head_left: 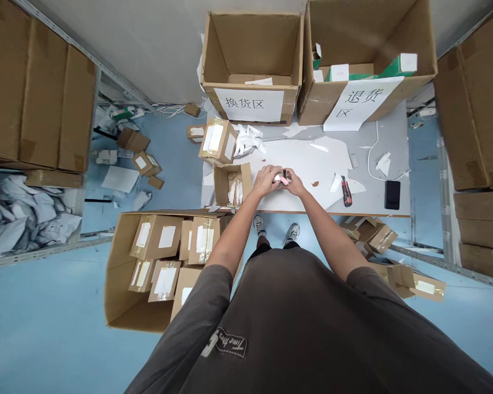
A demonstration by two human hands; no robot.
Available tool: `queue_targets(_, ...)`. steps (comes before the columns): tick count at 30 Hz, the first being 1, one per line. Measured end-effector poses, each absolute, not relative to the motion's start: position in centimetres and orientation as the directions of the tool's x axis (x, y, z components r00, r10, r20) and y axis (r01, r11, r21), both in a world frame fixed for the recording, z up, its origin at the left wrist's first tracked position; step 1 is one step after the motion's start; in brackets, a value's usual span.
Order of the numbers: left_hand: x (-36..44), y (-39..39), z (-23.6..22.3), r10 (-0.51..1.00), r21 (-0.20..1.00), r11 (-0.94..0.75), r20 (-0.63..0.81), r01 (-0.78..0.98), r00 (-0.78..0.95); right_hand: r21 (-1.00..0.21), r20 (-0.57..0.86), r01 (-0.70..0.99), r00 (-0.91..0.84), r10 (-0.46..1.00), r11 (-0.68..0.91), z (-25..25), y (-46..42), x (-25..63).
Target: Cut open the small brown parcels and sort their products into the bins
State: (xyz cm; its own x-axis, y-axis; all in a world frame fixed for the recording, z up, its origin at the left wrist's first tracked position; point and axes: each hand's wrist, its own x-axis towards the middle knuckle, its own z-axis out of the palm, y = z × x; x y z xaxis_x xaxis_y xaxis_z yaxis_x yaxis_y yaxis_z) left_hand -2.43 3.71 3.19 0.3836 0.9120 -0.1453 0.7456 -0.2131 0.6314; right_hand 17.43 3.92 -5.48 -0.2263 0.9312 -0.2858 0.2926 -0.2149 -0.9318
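Observation:
At the near edge of the work table [332, 164], my left hand [265, 180] and my right hand [294, 183] come together around a small item [285, 178] with pink, white and dark parts. Its kind cannot be made out, as my fingers cover much of it. Both hands are closed on it. Just left of my left hand stands an open cardboard box [222, 189] with white crumpled paper inside. A red and black utility knife [346, 191] lies to the right of my right hand.
Two large open cartons with paper signs, one at the back middle [290, 104] and one at the back right [312, 109], stand on the table. A phone [392, 195] lies at the right. A big carton of parcels [119, 273] is at my left; loose boxes [384, 238] lie right.

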Motion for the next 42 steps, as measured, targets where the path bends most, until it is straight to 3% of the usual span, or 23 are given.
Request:
queue_targets(6,-2.8,3.7,3.5,0.873,0.614,-0.269,-0.169,0.742,0.457,-0.926,-0.314,0.284,-0.219,0.924,-0.248,-5.2,4.2,17.4)
queue_targets(18,-2.1,4.0,4.0,0.885,0.652,-0.239,-0.159,0.719,0.437,-0.919,-0.353,0.261,-0.211,0.912,-0.296,-4.9,4.2,17.4)
queue_targets(33,-1.9,3.0,2.6,0.847,0.503,-0.365,-0.168,0.783,0.504,-0.947,-0.272,0.238,-0.228,0.935,-0.217,-7.2,3.9,17.6)
queue_targets(36,-2.3,2.4,2.0,0.856,0.548,-0.353,-0.137,0.758,0.498,-0.952,-0.258,0.225,-0.223,0.94,-0.208,-7.7,3.8,17.4)
queue_targets(42,-3.8,2.7,-0.1,0.953,0.715,-0.149,-0.08,0.683,0.292,-0.948,-0.228,0.257,-0.146,0.963,-0.186,-6.9,2.6,17.2)
